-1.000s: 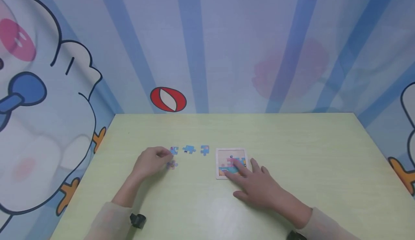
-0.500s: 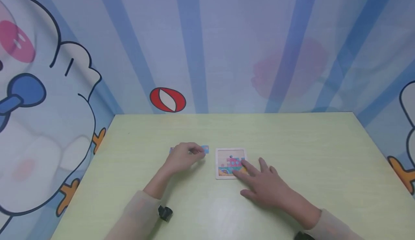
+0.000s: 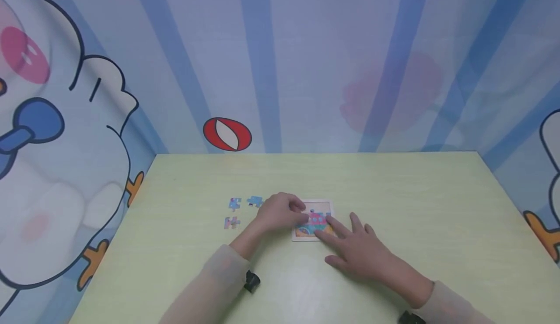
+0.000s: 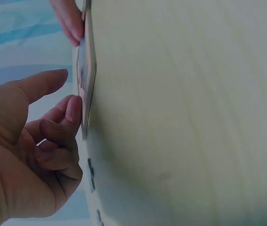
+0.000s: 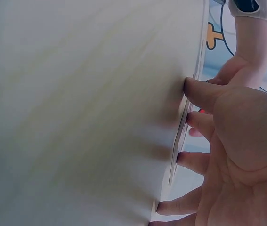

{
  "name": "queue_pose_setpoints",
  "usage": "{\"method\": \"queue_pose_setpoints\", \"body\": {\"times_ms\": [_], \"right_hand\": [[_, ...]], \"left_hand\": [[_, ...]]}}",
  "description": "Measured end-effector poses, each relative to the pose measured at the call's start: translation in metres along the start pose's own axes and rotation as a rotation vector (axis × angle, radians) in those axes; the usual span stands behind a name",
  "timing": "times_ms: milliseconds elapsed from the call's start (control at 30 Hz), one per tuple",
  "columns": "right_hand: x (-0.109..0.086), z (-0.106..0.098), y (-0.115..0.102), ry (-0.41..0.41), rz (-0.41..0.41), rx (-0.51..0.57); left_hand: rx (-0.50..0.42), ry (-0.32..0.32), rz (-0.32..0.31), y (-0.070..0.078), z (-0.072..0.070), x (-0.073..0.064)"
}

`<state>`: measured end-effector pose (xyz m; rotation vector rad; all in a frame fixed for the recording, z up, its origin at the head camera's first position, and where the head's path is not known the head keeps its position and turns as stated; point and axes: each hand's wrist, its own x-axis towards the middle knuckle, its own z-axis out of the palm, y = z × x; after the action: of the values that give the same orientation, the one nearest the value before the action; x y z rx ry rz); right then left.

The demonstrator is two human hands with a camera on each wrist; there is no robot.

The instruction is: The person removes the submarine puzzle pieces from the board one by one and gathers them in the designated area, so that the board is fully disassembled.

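Observation:
A square jigsaw tray [image 3: 304,239] with a pale rim lies on the table, its lower part filled with colourful puzzle pieces [image 3: 318,218]. My left hand [image 3: 282,212] hovers at the tray's left side and covers part of it. In the left wrist view the left thumb and index fingertip are parted, with nothing seen between them, and the other fingers curl loosely. My right hand [image 3: 356,246] has its fingers spread, with fingertips on the tray's right side and the table. Loose jigsaw pieces lie to the left: two blue ones [image 3: 235,203] [image 3: 255,201] and a pinkish one [image 3: 232,223].
The pale green table [image 3: 420,192] runs back to a blue striped cloth backdrop [image 3: 306,71] with cartoon figures. Dark wrist cameras [image 3: 252,281] are strapped near both sleeves. Behind my left hand, the spot where another blue piece lay is hidden.
My left hand has moved right, from the loose pieces across to the tray. The right hand has shifted slightly right, its fingers still on the tray.

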<state>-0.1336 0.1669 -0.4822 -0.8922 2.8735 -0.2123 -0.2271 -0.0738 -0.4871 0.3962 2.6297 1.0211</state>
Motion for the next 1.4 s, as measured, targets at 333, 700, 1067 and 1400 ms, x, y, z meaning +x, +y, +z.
{"method": "queue_pose_setpoints", "body": {"times_ms": [333,700,1067,1400], "right_hand": [[0.001,0.000,0.000,0.008,-0.013,-0.012],[0.000,0.000,0.001,0.012,-0.018,-0.020],[0.001,0.000,0.002,-0.002,-0.015,-0.007],[0.001,0.001,0.002,-0.018,0.001,-0.012]], "left_hand": [[0.035,0.011,-0.028,0.012,0.012,-0.001],[0.043,0.012,-0.042,0.017,0.013,-0.002],[0.065,0.014,-0.058,0.018,0.015,-0.003],[0.053,0.037,-0.054,0.017,0.016,-0.003]]}}
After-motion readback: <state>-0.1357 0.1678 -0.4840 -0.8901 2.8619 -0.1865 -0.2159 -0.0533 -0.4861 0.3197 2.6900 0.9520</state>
